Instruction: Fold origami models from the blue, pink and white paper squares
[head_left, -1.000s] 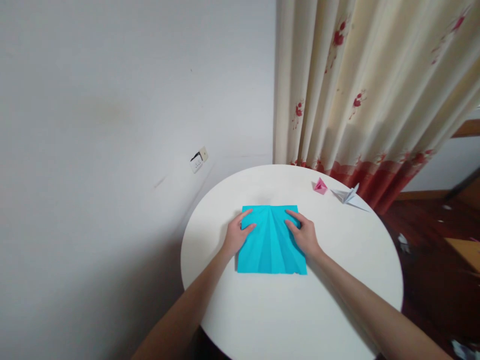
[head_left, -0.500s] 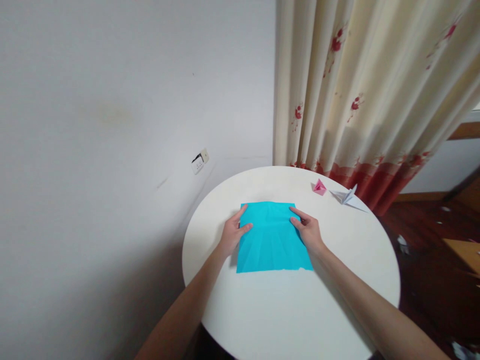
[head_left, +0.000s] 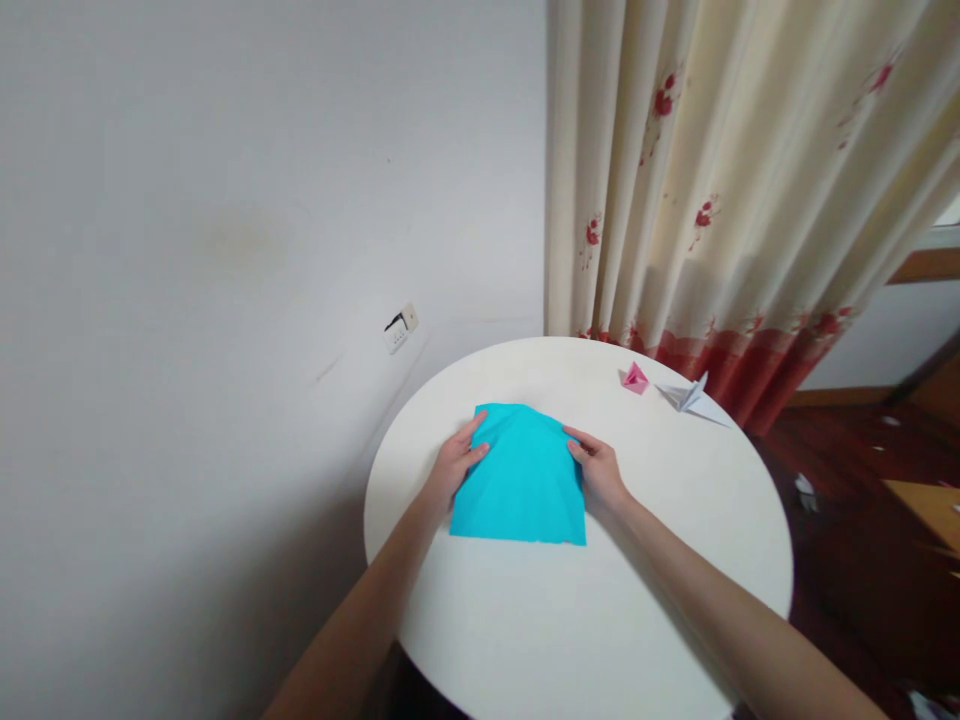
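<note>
A bright blue sheet of paper (head_left: 521, 480) with faint creases is held over the round white table (head_left: 510, 620). My left hand (head_left: 455, 462) grips its left edge, thumb on top and the other fingers partly hidden at the edge. On the right edge, my right hand (head_left: 596, 468) pinches the paper near its far corner in the same way. The sheet bows slightly between both hands, and its near edge looks a little ragged toward the right.
Toward the table's far right edge lie a small pink folded paper piece (head_left: 634, 378) and a white folded paper crane (head_left: 686, 396). A patterned curtain (head_left: 675, 200) hangs behind them. The wall (head_left: 225, 400) with a socket (head_left: 397, 332) borders the left. Paper scraps (head_left: 806, 492) lie on the floor.
Both hands have shifted the blue paper a little to the left. Its right side now dips and the sheet is turned slightly; both hands keep their hold.
</note>
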